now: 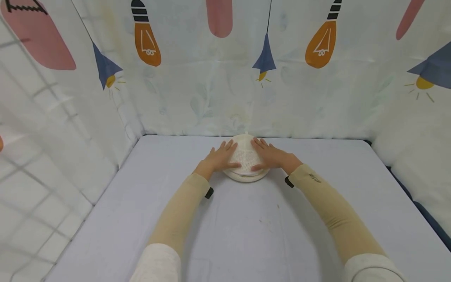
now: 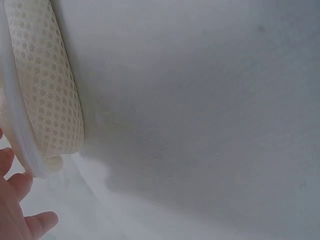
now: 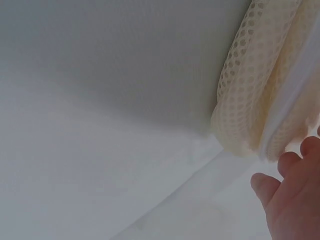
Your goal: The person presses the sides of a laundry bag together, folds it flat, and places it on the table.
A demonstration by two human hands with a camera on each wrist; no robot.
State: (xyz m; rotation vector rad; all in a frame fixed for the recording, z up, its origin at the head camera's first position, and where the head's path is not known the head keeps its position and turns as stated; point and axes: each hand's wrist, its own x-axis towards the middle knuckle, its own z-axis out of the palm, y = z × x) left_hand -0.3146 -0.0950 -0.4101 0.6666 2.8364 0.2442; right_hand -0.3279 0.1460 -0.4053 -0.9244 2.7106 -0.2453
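A round cream mesh laundry bag lies at the far edge of the table. On its left side rests my left hand, fingers spread. My right hand rests on the right side, fingers also spread and pointing away. Neither hand curls round the bag. In the left wrist view, the bag's mesh side and a smooth white band show above the left fingertips. The right wrist view has the bulging mesh layers beside the right fingertips. The bag's underside is hidden.
A pale cloth covers the table. Behind it hangs a white curtain printed with lamps and bulbs, close to the bag. Another curtain borders the left edge. A few small specks lie on the cloth in front.
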